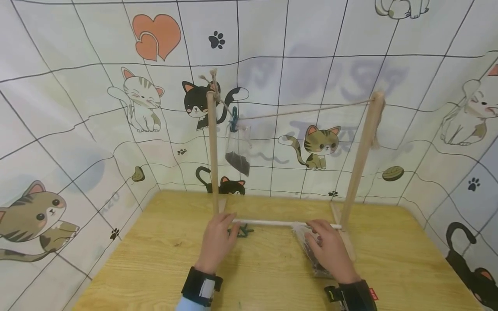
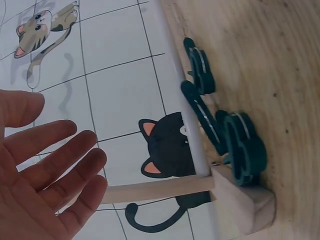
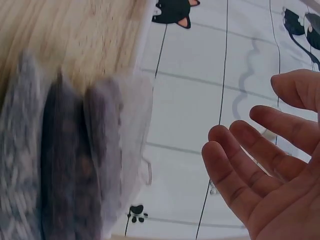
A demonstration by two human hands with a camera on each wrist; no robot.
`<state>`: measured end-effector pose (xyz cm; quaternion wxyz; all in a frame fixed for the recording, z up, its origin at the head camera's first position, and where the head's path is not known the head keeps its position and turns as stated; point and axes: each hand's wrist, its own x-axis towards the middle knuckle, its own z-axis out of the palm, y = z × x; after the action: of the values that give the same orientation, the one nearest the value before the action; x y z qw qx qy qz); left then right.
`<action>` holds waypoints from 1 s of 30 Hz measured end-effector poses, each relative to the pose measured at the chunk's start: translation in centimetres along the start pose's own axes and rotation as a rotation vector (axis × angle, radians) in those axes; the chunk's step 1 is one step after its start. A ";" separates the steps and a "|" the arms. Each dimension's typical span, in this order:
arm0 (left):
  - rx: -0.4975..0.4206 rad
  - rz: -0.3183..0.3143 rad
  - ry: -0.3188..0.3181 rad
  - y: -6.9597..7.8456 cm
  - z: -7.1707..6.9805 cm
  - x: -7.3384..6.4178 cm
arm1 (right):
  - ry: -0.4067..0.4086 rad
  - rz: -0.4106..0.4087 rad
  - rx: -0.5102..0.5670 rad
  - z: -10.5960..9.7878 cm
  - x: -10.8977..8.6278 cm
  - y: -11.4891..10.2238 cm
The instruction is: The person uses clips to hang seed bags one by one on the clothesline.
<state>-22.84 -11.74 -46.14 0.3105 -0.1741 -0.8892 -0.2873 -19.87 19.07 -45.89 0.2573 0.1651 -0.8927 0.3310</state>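
Note:
My left hand hovers by the foot of the left wooden post, its fingers loosely bent with nothing in them. Green clothespins lie on the table beside it; the left wrist view shows these clothespins close up, next to a white rod. Above several filled plastic bags is my right hand, partly covering them in the head view. The right wrist view has its fingers relaxed and apart from the bags, which stand side by side with dark and greyish contents.
A string runs from the left post to the right wooden post. On it, near the left end, a green clothespin holds a clear bag with dark contents. A cat-print cloth surrounds the wooden table.

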 end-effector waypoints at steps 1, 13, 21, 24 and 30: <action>0.004 -0.007 -0.007 -0.2 0.1 0.0 | -0.015 0.003 0.000 0.4 0.0 -0.2; 0.047 -0.148 -0.181 -2.5 -0.2 -0.4 | -0.196 0.023 0.150 5.6 0.6 -4.0; 0.070 -0.239 -0.330 -3.4 -0.9 -0.5 | -0.257 -0.048 0.189 7.6 1.2 -5.8; 0.098 -0.232 -0.365 -3.3 -0.8 -0.7 | -0.295 -0.048 0.208 8.1 1.2 -6.0; 0.177 -0.197 -0.378 -2.8 -0.7 -1.4 | -0.361 -0.048 0.229 9.1 1.0 -6.0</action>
<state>-22.86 -14.54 -47.78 0.1231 -0.1092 -0.9661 -0.1992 -21.10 8.46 -48.18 0.0807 0.2712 -0.8768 0.3889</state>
